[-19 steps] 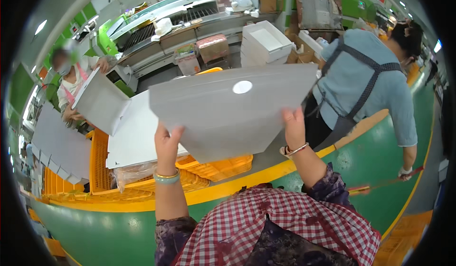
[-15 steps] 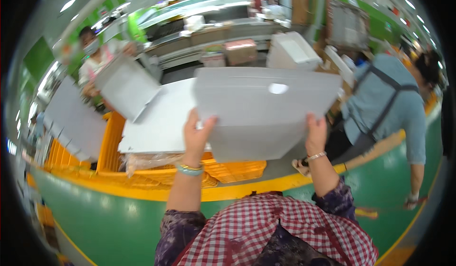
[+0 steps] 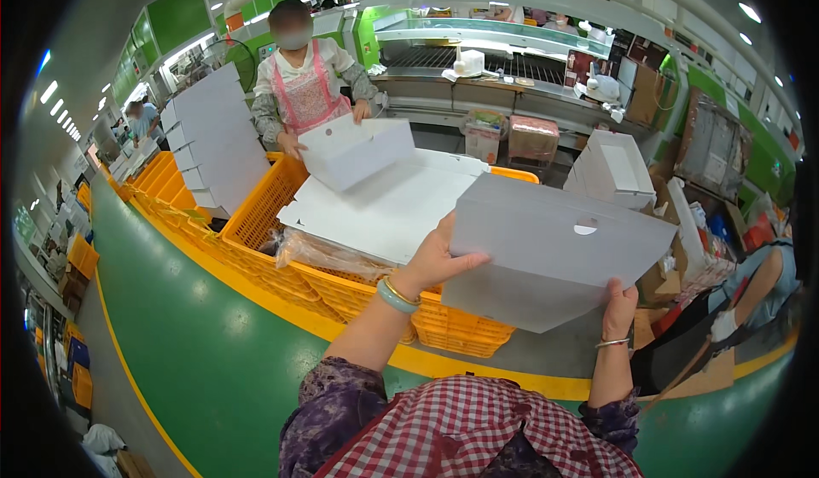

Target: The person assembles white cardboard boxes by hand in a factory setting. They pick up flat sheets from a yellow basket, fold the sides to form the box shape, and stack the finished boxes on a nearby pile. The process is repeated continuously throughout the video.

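Observation:
A white cardboard box [image 3: 537, 252] with a round hole in one panel is held in front of me, tilted, its inside hidden. My left hand [image 3: 442, 260] grips its left edge, thumb lying on the near face. At the lower right corner my right hand [image 3: 620, 310] is closed on the same box. Behind it, flat white cardboard sheets [image 3: 375, 214] lie across yellow plastic crates [image 3: 333, 295]. Across from me a co-worker [image 3: 309, 81] in a pink apron holds a similar white box [image 3: 363, 158] over the sheets.
More white boxes [image 3: 610, 171] stand stacked at the right, beside a taped carton [image 3: 533, 137]. A person in blue [image 3: 755, 286] bends at the far right. Large white panels [image 3: 213, 137] lean at the left. Green floor [image 3: 196, 316] with a yellow line runs alongside the crates.
My view has swung left, so the scene sits farther right. The box in my hands is now tilted, lower on its right. The co-worker's box has turned and lies lower over the sheets.

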Demonstrator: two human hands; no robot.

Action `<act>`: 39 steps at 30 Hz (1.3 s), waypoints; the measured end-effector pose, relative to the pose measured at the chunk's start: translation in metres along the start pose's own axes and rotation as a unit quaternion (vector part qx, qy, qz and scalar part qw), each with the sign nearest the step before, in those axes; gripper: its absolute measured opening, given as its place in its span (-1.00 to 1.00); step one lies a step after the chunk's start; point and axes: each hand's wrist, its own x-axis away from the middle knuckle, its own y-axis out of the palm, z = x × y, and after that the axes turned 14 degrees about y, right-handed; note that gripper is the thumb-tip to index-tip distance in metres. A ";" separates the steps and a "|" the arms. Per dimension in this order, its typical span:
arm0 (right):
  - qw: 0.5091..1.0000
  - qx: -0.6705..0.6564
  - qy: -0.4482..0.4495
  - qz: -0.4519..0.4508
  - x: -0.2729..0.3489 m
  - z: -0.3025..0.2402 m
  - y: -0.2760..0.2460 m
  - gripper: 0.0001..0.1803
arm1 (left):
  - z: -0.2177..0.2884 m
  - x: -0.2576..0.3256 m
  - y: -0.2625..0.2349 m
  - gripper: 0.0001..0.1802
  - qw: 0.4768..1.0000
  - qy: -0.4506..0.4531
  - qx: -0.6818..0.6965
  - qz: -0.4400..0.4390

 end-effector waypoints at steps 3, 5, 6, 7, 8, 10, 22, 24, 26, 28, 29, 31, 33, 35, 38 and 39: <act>1.000 -0.014 -0.012 0.005 0.007 0.000 0.000 -0.61 | 0.005 0.004 0.000 -0.50 1.000 -0.026 0.000 0.014; 0.998 -0.036 -0.017 0.041 0.017 0.000 0.012 -0.62 | 0.007 0.011 0.004 -0.50 0.997 -0.055 -0.031 0.047; 0.997 -0.040 -0.016 0.063 0.020 -0.002 0.020 -0.61 | 0.007 0.012 0.003 -0.45 0.994 -0.074 -0.054 0.054; 0.995 -0.041 -0.016 0.086 0.025 -0.006 0.026 -0.60 | 0.006 0.015 0.002 -0.39 0.991 -0.092 -0.074 0.060; 0.993 -0.044 -0.033 0.101 0.028 -0.009 0.030 -0.58 | 0.006 0.016 0.003 -0.34 0.987 -0.109 -0.095 0.067; 0.988 -0.048 -0.068 0.130 0.032 -0.014 0.037 -0.53 | 0.018 0.010 0.018 -0.38 0.980 -0.039 -0.103 0.169; 0.969 0.191 -0.141 0.074 0.086 -0.034 0.033 -0.58 | 0.054 -0.012 0.025 -0.29 0.772 0.120 -0.545 -0.303; 0.963 0.211 -0.152 0.076 0.099 -0.033 0.033 -0.60 | 0.050 -0.017 0.034 -0.28 0.786 0.135 -0.506 -0.328; 0.964 0.204 -0.144 0.094 0.111 -0.029 0.030 -0.61 | 0.046 -0.020 0.039 -0.28 0.795 0.139 -0.478 -0.347; 0.962 0.206 -0.149 0.103 0.126 -0.023 0.028 -0.61 | 0.046 -0.013 0.046 -0.32 0.790 0.132 -0.482 -0.354; 0.961 0.206 -0.151 0.107 0.131 -0.021 0.028 -0.61 | 0.047 -0.009 0.048 -0.34 0.788 0.128 -0.485 -0.358; 0.962 0.205 -0.143 0.110 0.139 -0.020 0.028 -0.61 | 0.046 -0.006 0.049 -0.45 0.793 0.109 -0.481 -0.358; 0.964 0.200 -0.139 0.104 0.144 -0.020 0.029 -0.61 | 0.049 -0.011 0.044 -0.57 0.810 0.037 -0.452 -0.373; 0.966 0.198 -0.140 0.094 0.145 -0.020 0.027 -0.60 | 0.050 -0.030 0.037 -0.68 0.828 -0.084 -0.386 -0.397; 0.965 0.201 -0.153 0.074 0.148 -0.014 0.022 -0.60 | 0.042 -0.053 0.020 -0.74 0.821 -0.291 -0.162 -0.464; 0.965 0.200 -0.155 0.075 0.149 -0.014 0.022 -0.59 | 0.043 -0.056 0.020 -0.73 0.811 -0.371 -0.080 -0.446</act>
